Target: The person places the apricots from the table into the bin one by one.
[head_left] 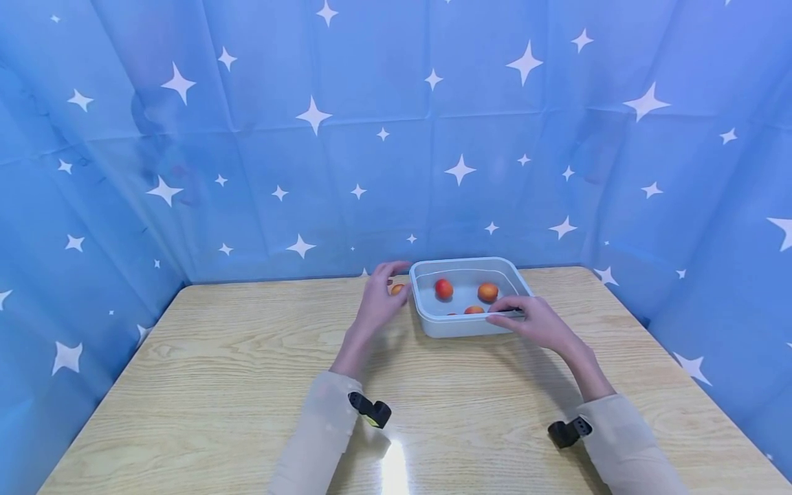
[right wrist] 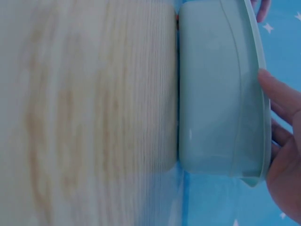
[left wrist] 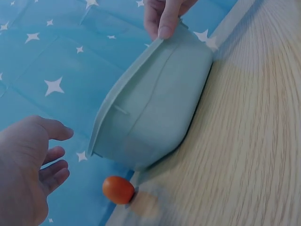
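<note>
A pale blue-green plastic tub (head_left: 454, 327) stands at the back of the table, with several orange and red round fruits inside, among them a red one (head_left: 443, 289) and an orange one (head_left: 487, 292). My right hand (head_left: 537, 323) pinches the tub's near rim at its right end, thumb outside and fingers over the inside. Left of the tub, a smooth orange-red fruit like a small tomato (left wrist: 118, 190) lies on the table. My left hand (head_left: 382, 297) is beside it, fingers loosely bent and apart from it in the left wrist view. The left fingers partly hide this fruit in the head view.
The wooden table (head_left: 247, 371) has its back edge just behind the tub. A blue curtain with white stars (head_left: 371, 172) hangs behind and along both sides. Black wrist cameras, one on the left sleeve (head_left: 309, 433) and one on the right sleeve (head_left: 628, 440), stick out over the table.
</note>
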The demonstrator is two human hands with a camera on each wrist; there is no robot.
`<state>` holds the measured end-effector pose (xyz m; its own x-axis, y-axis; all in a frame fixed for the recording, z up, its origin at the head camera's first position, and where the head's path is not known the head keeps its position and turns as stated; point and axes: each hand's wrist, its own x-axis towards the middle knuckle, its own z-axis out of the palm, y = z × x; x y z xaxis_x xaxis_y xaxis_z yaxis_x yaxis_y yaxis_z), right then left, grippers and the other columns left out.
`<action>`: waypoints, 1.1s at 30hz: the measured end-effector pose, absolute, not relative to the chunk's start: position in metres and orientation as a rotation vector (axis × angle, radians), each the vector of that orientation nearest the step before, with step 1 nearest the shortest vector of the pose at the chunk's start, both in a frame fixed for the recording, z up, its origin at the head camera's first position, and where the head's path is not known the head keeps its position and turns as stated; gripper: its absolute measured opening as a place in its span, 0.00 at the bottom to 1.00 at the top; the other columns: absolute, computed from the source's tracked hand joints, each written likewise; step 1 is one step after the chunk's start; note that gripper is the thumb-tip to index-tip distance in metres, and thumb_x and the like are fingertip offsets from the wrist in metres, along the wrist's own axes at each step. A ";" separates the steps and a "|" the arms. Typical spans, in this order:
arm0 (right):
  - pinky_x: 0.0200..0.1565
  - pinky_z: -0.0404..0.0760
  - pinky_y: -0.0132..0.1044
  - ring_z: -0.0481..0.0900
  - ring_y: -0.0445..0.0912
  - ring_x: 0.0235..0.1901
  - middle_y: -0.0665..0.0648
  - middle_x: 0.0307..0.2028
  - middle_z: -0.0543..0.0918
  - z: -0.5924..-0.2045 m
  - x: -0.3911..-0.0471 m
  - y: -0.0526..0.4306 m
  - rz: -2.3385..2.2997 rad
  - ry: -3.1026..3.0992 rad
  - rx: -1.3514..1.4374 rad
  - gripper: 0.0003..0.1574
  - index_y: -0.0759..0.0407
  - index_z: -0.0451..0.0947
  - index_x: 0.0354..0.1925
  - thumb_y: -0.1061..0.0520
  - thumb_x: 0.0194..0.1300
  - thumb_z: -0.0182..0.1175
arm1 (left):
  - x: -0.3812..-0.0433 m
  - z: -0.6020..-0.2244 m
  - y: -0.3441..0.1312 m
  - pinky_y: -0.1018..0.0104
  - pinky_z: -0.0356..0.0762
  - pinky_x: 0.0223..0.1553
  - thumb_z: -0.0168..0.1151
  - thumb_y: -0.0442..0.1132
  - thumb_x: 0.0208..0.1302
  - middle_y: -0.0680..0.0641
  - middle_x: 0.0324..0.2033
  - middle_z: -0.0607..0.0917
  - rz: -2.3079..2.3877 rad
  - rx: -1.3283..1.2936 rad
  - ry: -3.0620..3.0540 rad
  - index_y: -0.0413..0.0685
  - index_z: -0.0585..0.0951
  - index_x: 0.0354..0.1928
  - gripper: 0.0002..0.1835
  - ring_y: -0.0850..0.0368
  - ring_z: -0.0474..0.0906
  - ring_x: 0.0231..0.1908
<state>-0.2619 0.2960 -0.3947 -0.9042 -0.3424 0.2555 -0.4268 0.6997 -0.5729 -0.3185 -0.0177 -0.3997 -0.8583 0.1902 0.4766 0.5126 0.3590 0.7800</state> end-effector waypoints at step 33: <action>0.42 0.81 0.37 0.80 0.44 0.40 0.48 0.40 0.87 -0.397 -0.264 0.298 0.999 -2.753 0.647 0.12 0.54 0.87 0.45 0.49 0.67 0.68 | -0.350 -0.444 -0.028 0.49 0.72 0.63 0.70 0.32 0.63 0.34 0.63 0.72 -1.498 -0.471 -2.541 0.36 0.71 0.69 0.32 0.38 0.70 0.63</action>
<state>-0.2637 0.2982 -0.3974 -0.8972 -0.3466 0.2736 -0.4414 0.6867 -0.5776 -0.3497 -0.0281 -0.4439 -0.9386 0.1895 0.2882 0.3439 0.4502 0.8240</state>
